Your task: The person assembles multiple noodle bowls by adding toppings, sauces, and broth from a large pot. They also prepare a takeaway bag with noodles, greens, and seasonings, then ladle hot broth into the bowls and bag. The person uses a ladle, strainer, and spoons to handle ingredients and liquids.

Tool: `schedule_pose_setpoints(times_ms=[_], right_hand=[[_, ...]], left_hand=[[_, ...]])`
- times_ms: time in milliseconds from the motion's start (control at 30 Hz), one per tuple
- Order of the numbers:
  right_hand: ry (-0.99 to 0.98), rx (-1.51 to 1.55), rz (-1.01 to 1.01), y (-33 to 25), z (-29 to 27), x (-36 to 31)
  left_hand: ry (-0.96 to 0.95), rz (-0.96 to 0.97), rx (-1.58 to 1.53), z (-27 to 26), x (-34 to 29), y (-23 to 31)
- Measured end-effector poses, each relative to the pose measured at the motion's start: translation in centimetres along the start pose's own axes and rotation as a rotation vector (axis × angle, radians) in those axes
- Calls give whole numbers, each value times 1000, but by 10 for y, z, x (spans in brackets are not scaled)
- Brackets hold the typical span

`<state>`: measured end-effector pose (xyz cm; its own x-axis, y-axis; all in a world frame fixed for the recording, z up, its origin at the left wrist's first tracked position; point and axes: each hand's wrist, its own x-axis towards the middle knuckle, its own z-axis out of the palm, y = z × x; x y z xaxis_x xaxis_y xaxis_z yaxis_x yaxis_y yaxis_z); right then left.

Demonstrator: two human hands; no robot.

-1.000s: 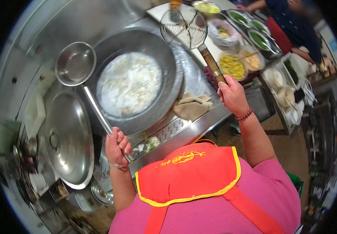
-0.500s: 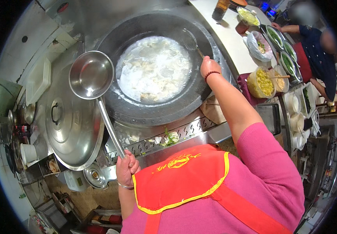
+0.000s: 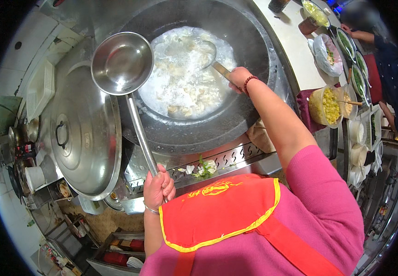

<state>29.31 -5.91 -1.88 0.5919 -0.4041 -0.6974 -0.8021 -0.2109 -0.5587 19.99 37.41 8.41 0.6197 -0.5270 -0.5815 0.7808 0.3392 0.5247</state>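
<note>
My left hand [image 3: 158, 187] is closed round the long metal handle of a deep steel ladle [image 3: 121, 63]. Its empty bowl hangs over the left rim of a big dark wok [image 3: 187, 140]. In my right hand [image 3: 241, 79] is the wooden handle of a skimmer [image 3: 213, 55], whose round head lies at the surface of the white, foamy liquid [image 3: 180, 73]. Pale pieces, perhaps dumplings, float in that liquid; the skimmer's head is partly under it.
A large domed steel lid [image 3: 84, 133] leans left of the wok. Vegetable scraps [image 3: 204, 169] lie on the slotted drain in front. On the right stand a tub of yellow diced food [image 3: 325, 106], a plastic bag [image 3: 328, 55] and dishes of greens [image 3: 345, 43]. Another person [image 3: 387, 69] stands beyond.
The skimmer has moved from the wok's far right side left and down into the liquid. My left hand still holds the ladle, now slightly higher and farther right. The whole view has shifted.
</note>
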Motion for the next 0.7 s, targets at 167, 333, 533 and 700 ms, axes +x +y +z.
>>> schedule_pose_setpoints(times_ms=[167,333,533,700], right_hand=[[17,272,-34,-2,17,-3],[0,394,-78,0,16,-16],[-8,469,-75,-4,14,-48],[-9,518,-143,-7,3,-83]], left_hand=[[14,-17,11,1,4,1],[15,-4,6,-6,4,0],[47,-8,3,-13,7,-2],[61,-10,24,-15,9,-2]])
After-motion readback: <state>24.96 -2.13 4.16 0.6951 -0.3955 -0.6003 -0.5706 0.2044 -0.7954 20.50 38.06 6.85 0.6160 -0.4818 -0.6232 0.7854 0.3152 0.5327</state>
